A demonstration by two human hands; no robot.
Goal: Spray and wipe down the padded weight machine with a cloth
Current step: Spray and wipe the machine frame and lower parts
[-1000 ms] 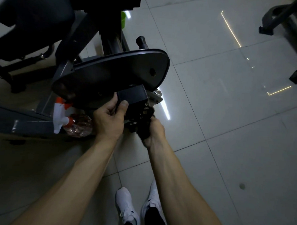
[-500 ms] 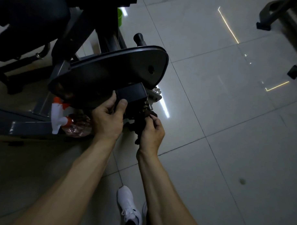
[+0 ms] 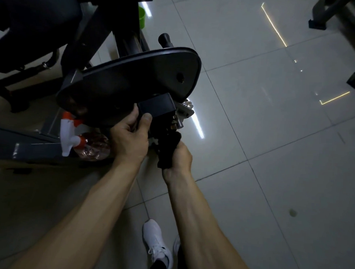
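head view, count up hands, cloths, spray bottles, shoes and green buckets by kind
hands, left hand and right hand: 2
black cloth: 1
spray bottle: 1
white shoes: 2
green bucket: 1
total: 7

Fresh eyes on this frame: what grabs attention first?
Mid-frame, under the edge of a dark oval plate, the left hand grips a black block, while the right hand holds a black cloth just below the metal fittings beside it. A spray bottle with an orange-and-white trigger lies left of the left hand.
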